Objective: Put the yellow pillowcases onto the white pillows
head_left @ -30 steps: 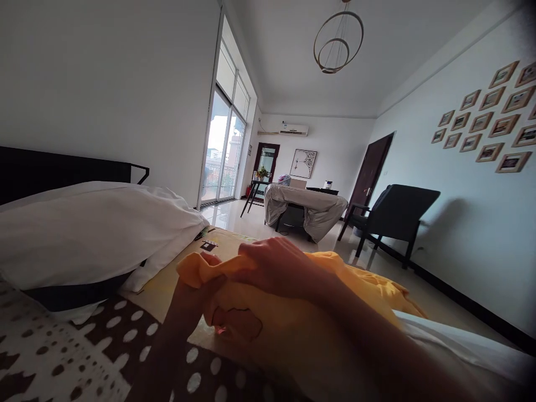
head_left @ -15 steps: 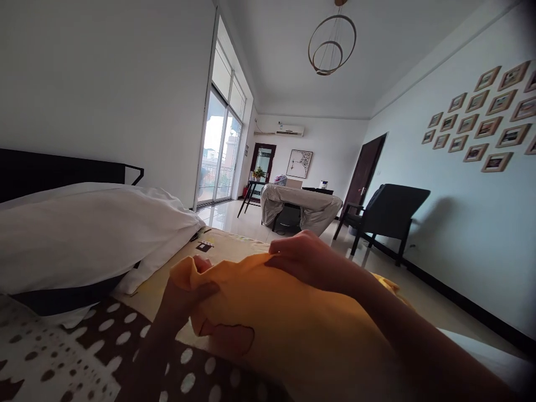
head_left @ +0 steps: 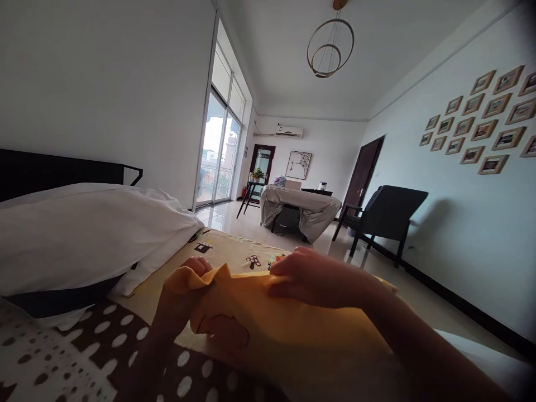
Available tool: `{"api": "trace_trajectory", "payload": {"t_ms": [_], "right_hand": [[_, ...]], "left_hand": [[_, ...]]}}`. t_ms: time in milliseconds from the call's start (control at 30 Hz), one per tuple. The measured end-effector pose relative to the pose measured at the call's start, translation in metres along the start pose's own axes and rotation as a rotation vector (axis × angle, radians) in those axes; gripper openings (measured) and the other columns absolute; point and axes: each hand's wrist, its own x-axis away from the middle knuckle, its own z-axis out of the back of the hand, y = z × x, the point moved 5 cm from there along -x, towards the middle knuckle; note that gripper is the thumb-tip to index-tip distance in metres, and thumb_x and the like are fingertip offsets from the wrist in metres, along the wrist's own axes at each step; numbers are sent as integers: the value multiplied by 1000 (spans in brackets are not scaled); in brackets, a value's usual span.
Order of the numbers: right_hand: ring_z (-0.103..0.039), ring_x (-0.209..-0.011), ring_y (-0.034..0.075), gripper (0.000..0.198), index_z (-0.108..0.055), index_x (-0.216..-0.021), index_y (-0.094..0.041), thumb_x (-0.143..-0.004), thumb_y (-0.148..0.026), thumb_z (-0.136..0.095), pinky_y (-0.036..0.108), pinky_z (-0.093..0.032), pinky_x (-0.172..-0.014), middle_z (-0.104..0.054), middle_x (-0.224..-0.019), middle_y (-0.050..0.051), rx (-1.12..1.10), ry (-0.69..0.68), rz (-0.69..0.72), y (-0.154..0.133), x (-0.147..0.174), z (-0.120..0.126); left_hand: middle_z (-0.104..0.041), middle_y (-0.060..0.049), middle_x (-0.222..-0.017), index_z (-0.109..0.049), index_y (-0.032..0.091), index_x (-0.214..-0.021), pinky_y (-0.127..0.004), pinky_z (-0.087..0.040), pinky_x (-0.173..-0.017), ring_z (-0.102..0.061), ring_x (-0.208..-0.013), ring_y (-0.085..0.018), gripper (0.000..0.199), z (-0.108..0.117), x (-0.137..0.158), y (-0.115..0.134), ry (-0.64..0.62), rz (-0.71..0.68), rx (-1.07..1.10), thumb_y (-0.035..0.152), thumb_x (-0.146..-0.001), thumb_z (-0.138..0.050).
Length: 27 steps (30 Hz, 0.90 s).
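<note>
A yellow cloth [head_left: 276, 329] with a dark-outlined pinkish patch is stretched between my two hands above the bed. I cannot tell whether it is a garment or bedding. At its left end, my left hand [head_left: 183, 291] is closed on the gathered edge, the fingertips showing just behind the fold. My right hand [head_left: 304, 279] pinches the upper edge further right, with the fingers bent over it. Beneath lie a cream printed sheet [head_left: 228, 252] and a brown polka-dot cover [head_left: 184, 365]. The cloth's lower part falls toward me into shadow.
A white pillow [head_left: 96, 237] rests at the left by the black headboard [head_left: 58, 173]. Past the bed are a black armchair [head_left: 387, 209], a table under a grey cover [head_left: 293, 198] and a glass sliding door [head_left: 218, 151]. Framed pictures [head_left: 483, 131] hang on the right wall.
Both hands have come down a little with the cloth's upper edge. More of the printed sheet shows behind it. Both hands still hold the cloth.
</note>
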Motion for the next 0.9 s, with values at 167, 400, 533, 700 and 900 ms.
{"api": "trace_trajectory", "payload": {"t_ms": [167,400,533,700,900], "right_hand": [[-40,-55,10,32,-59,-66,-18,-89,-37,-49,26,-17,-52,-55,-62,0,242,6,-81,-16,4,-5],[-51,-63,11,14,-60,-70,-18,-81,-26,-57,25,-27,-57,-62,-72,0,151,101,30,-31,-3,-22],[-55,-69,16,9,-59,-78,-16,-82,-21,-52,30,-34,-66,-63,-76,4,239,223,98,-43,-12,-44],[-58,-72,19,13,-58,-84,-16,-79,-9,-47,31,-34,-64,-64,-82,7,271,302,-24,-38,-18,-41],[-57,-69,16,18,-56,-86,-17,-80,-8,-42,27,-25,-55,-64,-84,6,135,325,-214,-8,-20,-26]], "left_hand": [[-52,1,-65,-54,16,-58,-21,-41,-52,-47,-62,-12,30,7,5,-7,250,144,-245,36,-59,-77],[-57,0,-64,-57,15,-56,-20,-42,-51,-50,-64,-13,35,16,9,2,423,240,-264,39,-46,-81],[-56,1,-61,-54,16,-55,-22,-44,-53,-52,-62,-14,30,10,10,17,296,158,-266,34,-55,-78],[-50,2,-56,-42,19,-53,-24,-42,-56,-49,-60,-14,35,-6,11,35,84,38,-183,27,-61,-75],[-66,-6,-85,-64,19,-83,-29,-50,-66,-61,-81,-24,42,-3,8,31,172,130,-173,36,-48,-81]]}}
